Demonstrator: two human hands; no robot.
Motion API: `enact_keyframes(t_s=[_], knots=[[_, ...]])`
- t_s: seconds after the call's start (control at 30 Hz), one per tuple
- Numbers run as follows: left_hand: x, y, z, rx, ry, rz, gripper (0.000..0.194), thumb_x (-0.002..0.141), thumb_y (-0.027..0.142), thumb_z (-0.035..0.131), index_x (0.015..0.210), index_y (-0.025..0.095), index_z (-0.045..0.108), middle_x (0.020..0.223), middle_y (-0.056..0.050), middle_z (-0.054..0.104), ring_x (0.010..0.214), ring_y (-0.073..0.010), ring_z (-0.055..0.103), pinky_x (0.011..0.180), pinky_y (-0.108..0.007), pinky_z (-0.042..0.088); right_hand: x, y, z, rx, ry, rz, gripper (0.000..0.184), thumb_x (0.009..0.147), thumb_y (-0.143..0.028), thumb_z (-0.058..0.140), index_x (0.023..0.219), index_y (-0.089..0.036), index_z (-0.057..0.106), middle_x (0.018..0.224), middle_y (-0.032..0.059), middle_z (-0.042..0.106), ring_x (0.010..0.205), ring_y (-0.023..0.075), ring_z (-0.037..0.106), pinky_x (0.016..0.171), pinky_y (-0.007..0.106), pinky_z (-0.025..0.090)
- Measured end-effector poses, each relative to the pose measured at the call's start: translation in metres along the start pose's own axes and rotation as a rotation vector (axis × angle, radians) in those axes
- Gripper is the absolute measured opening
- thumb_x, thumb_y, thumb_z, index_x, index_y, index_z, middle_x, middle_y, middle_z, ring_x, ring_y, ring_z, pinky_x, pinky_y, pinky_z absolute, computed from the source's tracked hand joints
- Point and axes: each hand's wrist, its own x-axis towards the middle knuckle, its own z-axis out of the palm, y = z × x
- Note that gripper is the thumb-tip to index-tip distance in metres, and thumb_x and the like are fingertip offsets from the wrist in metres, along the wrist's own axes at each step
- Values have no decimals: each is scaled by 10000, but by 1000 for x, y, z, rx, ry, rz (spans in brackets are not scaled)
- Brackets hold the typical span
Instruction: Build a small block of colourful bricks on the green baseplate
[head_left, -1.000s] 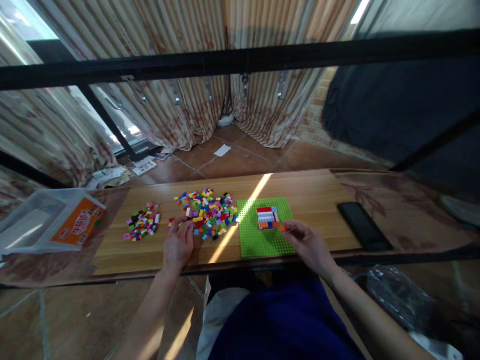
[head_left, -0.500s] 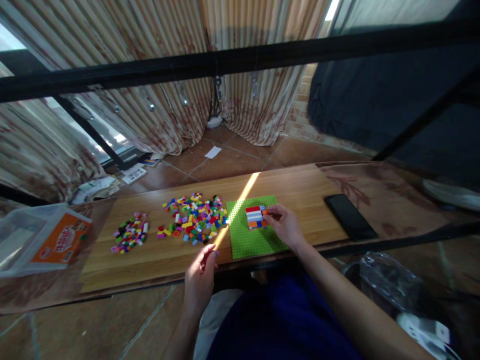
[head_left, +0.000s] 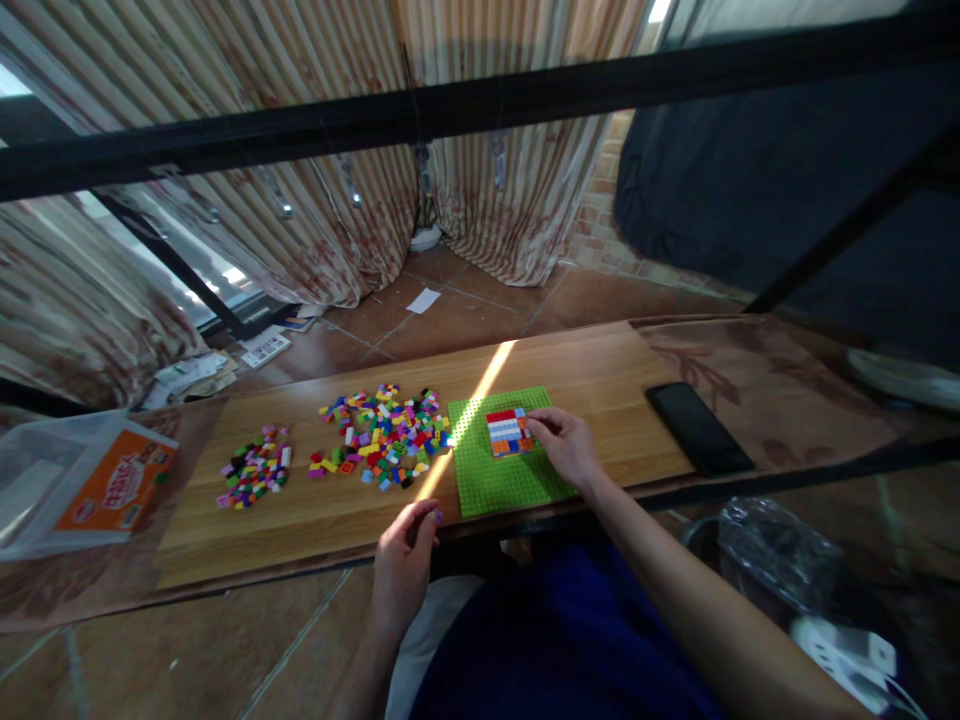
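A green studded baseplate point(head_left: 499, 490) lies on the wooden board, carrying a flat block of toy bricks point(head_left: 504, 425) in red, white, light blue, orange and dark blue rows. My right hand point(head_left: 566, 445) is at the block's right edge, thumb and fingers pinched on a toy brick there that they mostly cover. My left hand point(head_left: 405, 560) hovers by the board's front edge, left of the baseplate. Its fingers are closed, with a small purple toy brick point(head_left: 439, 516) showing at the tips.
Loose bricks point(head_left: 390, 440) spread left of the baseplate, with a smaller brick pile point(head_left: 255, 467) farther left. A clear plastic box point(head_left: 45, 490) with an orange label stands at the far left. To the right lies a black phone point(head_left: 697, 428). A sunlight strip crosses the board.
The right hand's fingertips have shifted slightly at the block's right edge, and the orange piece seen by them earlier is now less visible. My left hand has turned a little, still holding the purple brick.
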Motion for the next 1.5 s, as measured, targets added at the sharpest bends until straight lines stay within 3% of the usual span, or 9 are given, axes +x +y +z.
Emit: enact_keyframes(t_s=[0.57,0.83,1.0,1.13,1.23,1.5], knots=[[-2,-4,5,-23,-42,-51,342,719,438,666,922,165,702,680,-15,669,571,-130,592,560,-231,475,12,5,13,88,81,208,336,636,-427,690,797,-132,701,707,64,706,604,164,621,543,257,466],[-3,22,20,-138,-123,-62,338,703,408,678,929,157,696,695,-19,669,547,-112,571,537,-226,462,6,-15,8,174,88,236,393,577,-482,721,761,-137,676,648,47,677,551,145,579,496,252,437],[1,38,43,-330,-144,-133,407,690,390,693,1004,134,651,720,-23,664,517,-85,548,508,-207,441,-17,-30,-10,234,111,87,364,665,-487,677,801,-150,655,713,49,675,634,149,592,578,266,470],[3,53,61,-462,-203,-162,417,700,390,692,1026,135,637,775,-44,679,524,-78,547,493,-195,410,-51,-48,-11,194,-141,-62,281,753,-415,642,912,-185,666,834,45,684,729,156,614,682,291,499],[3,63,71,-530,-267,-176,406,685,400,708,999,150,653,757,-35,672,556,-88,564,532,-205,427,-71,-59,-7,70,-245,-177,280,775,-345,646,1031,-232,650,917,29,662,773,152,608,713,295,501],[-1,71,84,-595,-313,-203,380,669,392,729,952,146,668,710,-25,652,563,-85,552,539,-200,412,-80,-60,-11,-85,-212,-312,140,835,-243,590,949,-253,671,908,32,645,788,160,606,746,298,494]])
